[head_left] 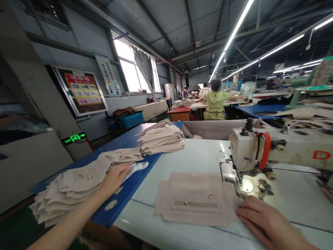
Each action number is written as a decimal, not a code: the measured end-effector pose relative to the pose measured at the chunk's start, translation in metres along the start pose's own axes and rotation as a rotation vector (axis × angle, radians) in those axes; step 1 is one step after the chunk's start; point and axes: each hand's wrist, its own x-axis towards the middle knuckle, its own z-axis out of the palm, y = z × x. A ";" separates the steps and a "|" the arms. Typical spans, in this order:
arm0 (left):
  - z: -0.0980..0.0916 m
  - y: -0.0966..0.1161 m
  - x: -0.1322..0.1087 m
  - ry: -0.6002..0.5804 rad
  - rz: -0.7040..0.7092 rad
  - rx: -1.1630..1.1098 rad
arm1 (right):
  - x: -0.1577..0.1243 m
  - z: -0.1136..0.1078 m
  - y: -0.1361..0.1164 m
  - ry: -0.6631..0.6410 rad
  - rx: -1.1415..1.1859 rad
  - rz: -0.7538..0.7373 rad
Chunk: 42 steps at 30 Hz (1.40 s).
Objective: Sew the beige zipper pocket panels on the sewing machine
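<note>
A beige fabric panel (196, 203) with a stitched strip, a brass stud and a small ring lies flat on the pale sewing table (182, 163). My right hand (262, 217) rests on the panel's right edge, fingers stretched flat, just in front of the sewing machine (260, 149) and its lit needle area. My left hand (114, 178) reaches out to the left and lies on top of a spread stack of beige fabric pieces (78, 184), fingers curled over the top piece.
A second neat stack of beige pieces (161, 139) sits further back on the blue side table (122, 199). Beyond, a person in a yellow-green top (215, 104) stands at other work tables. A blue crate (131, 119) sits by the wall.
</note>
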 end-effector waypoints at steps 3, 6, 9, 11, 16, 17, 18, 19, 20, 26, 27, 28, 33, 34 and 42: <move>-0.005 0.014 -0.001 0.006 0.034 0.010 | 0.000 0.000 -0.001 0.004 0.015 0.017; -0.008 0.025 0.000 0.038 0.050 0.021 | 0.001 -0.001 -0.004 0.015 0.030 0.033; -0.008 0.039 -0.001 0.059 0.068 0.027 | 0.002 -0.002 -0.005 0.006 0.029 0.046; -0.001 0.057 -0.008 0.042 0.120 0.014 | 0.003 -0.003 -0.005 0.006 0.026 0.044; 0.050 0.141 -0.045 -0.049 0.543 -0.221 | 0.004 -0.003 -0.001 0.130 0.002 0.026; 0.063 0.164 -0.055 -0.064 0.653 -0.294 | 0.004 -0.004 0.000 0.172 -0.008 0.013; 0.076 0.186 -0.064 -0.070 0.750 -0.363 | 0.004 -0.004 0.000 0.214 -0.017 0.002; 0.087 0.207 -0.072 -0.074 0.829 -0.423 | 0.004 -0.005 0.000 0.243 -0.024 -0.010; 0.097 0.227 -0.078 -0.080 0.889 -0.472 | 0.004 -0.006 0.000 0.273 -0.031 -0.021; 0.127 0.284 -0.086 -0.106 1.023 -0.558 | 0.004 -0.012 -0.001 0.389 -0.037 -0.022; 0.128 0.286 -0.085 -0.090 1.029 -0.546 | 0.004 -0.013 0.000 0.388 -0.050 -0.017; 0.128 0.287 -0.083 -0.061 1.035 -0.526 | 0.004 -0.013 0.001 0.386 -0.069 -0.011; 0.124 0.290 -0.082 0.102 1.143 -0.371 | 0.008 -0.007 0.007 0.336 -0.172 0.023; 0.124 0.290 -0.082 0.113 1.163 -0.349 | 0.009 -0.006 0.008 0.319 -0.186 0.025; 0.142 0.277 -0.066 0.118 1.206 -0.260 | 0.006 -0.006 0.011 0.249 -0.126 0.093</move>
